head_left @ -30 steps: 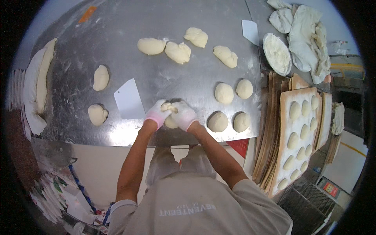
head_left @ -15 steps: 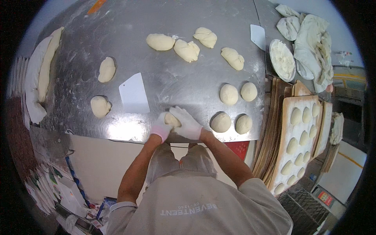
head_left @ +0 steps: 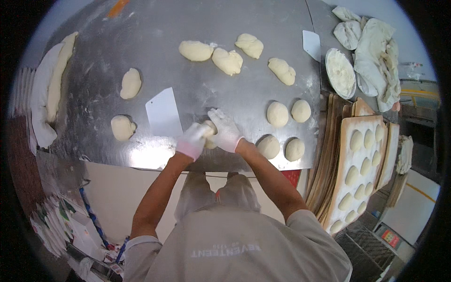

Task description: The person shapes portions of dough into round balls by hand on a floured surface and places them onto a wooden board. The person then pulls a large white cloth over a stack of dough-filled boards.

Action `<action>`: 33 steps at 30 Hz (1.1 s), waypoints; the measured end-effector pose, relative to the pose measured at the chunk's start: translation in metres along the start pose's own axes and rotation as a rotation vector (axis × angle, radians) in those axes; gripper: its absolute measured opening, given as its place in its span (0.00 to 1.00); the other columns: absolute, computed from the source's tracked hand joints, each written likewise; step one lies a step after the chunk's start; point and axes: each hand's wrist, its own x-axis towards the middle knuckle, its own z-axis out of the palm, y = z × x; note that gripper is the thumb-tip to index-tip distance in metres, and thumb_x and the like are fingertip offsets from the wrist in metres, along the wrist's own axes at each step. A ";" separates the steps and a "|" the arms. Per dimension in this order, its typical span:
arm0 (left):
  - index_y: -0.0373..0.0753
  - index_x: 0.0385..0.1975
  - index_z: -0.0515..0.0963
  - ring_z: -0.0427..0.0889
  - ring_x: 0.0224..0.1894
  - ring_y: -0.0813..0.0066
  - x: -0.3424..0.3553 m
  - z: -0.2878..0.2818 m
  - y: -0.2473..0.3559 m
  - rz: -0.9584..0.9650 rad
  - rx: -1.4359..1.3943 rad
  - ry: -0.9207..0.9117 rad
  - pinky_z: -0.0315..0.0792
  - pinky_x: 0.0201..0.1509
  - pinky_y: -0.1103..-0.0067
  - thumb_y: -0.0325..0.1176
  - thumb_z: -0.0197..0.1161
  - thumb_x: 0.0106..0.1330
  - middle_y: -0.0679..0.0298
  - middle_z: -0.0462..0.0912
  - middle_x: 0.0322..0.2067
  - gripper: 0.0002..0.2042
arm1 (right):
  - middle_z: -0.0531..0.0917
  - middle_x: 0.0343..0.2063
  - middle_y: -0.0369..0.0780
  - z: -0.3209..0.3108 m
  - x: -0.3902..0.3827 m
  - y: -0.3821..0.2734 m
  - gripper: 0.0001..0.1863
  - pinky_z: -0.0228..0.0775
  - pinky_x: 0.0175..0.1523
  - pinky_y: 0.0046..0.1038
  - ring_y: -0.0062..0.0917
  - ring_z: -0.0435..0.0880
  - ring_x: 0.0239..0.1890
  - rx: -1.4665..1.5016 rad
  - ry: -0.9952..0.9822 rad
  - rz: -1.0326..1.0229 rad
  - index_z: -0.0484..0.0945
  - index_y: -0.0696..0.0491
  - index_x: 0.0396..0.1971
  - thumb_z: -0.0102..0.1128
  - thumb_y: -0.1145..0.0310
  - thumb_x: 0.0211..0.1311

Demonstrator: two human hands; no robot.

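Close to the near edge of the steel table, a dough piece (head_left: 211, 128) sits between my two gloved hands. My left hand (head_left: 192, 139), a little blurred, is wrapped round its left side. From the right my right hand (head_left: 224, 130) cups it, the fingers pointing away from me and part of the dough hidden. Left of them lies a white dough scraper (head_left: 164, 113). Two unshaped dough pieces, one nearer (head_left: 122, 128) and one farther (head_left: 130, 83), lie beyond the scraper. Several smooth dough balls (head_left: 277, 114) stand right of my right hand.
Several rough dough pieces (head_left: 227, 61) lie toward the back. At far right are a second scraper (head_left: 311, 45), a bowl of flour (head_left: 340, 73) and a crumpled cloth (head_left: 374, 56). A board of dough balls (head_left: 345, 141) leans beside the table. Covered dough (head_left: 55, 84) lies at far left.
Both hands have moved slightly away from me over the table, with the dough between them. The right hand's fingers reach farther forward, and the left hand has turned round the dough.
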 end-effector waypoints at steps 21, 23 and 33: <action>0.40 0.48 0.75 0.78 0.41 0.50 -0.005 0.026 0.023 0.113 -0.130 0.223 0.72 0.47 0.69 0.36 0.60 0.58 0.50 0.79 0.39 0.17 | 0.72 0.57 0.50 0.009 -0.010 0.023 0.28 0.56 0.68 0.38 0.43 0.64 0.65 0.043 0.084 -0.092 0.71 0.58 0.55 0.61 0.64 0.53; 0.40 0.48 0.75 0.79 0.39 0.49 -0.006 0.028 0.027 0.195 -0.022 0.311 0.72 0.46 0.69 0.35 0.60 0.57 0.50 0.80 0.35 0.18 | 0.72 0.57 0.50 0.006 -0.012 0.024 0.28 0.55 0.69 0.37 0.44 0.64 0.64 -0.184 0.172 -0.226 0.71 0.58 0.55 0.62 0.65 0.53; 0.44 0.45 0.78 0.78 0.42 0.54 0.005 0.069 0.009 0.041 -0.177 0.369 0.72 0.47 0.68 0.37 0.59 0.59 0.55 0.78 0.40 0.15 | 0.70 0.59 0.46 -0.017 -0.030 0.033 0.36 0.50 0.71 0.39 0.43 0.62 0.66 -0.159 0.048 -0.160 0.70 0.56 0.57 0.68 0.58 0.46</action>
